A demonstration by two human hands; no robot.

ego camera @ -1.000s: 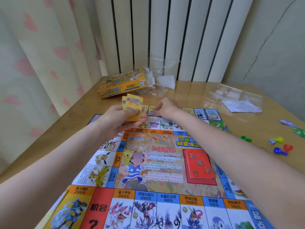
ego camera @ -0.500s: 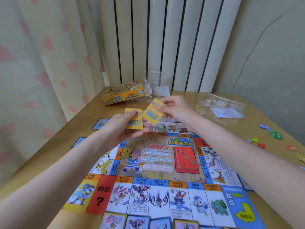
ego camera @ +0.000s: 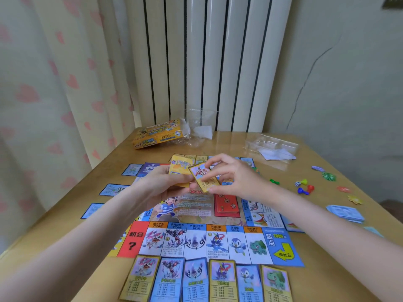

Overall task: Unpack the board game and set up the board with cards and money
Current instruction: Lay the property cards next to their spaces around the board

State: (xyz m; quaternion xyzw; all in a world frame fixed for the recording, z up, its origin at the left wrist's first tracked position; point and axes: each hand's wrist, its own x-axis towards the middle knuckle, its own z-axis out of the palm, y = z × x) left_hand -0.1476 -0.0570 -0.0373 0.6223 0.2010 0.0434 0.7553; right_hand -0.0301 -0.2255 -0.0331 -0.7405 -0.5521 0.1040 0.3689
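Note:
The colourful game board (ego camera: 196, 238) lies flat on the wooden table. Above its middle my left hand (ego camera: 161, 184) grips a small stack of yellow-backed cards (ego camera: 180, 168). My right hand (ego camera: 231, 177) pinches one gold-edged card (ego camera: 202, 176), face up, just in front of that stack. Several property cards (ego camera: 205, 280) lie in a row along the board's near edge, and others lie beside its left edge (ego camera: 113, 189). A red card pile (ego camera: 226, 203) sits on the board's centre. Blue paper money (ego camera: 346, 212) is stacked at the right.
The yellow game box (ego camera: 157, 135) and clear plastic bags (ego camera: 198, 127) lie at the back of the table. A clear tray with paper (ego camera: 272, 147) sits back right. Coloured pawns and a die (ego camera: 303, 185) and small tokens (ego camera: 329, 176) are scattered on the right.
My head has pulled back, so the near card row shows. My right hand has turned the single card face up and brought it down in front of the stack.

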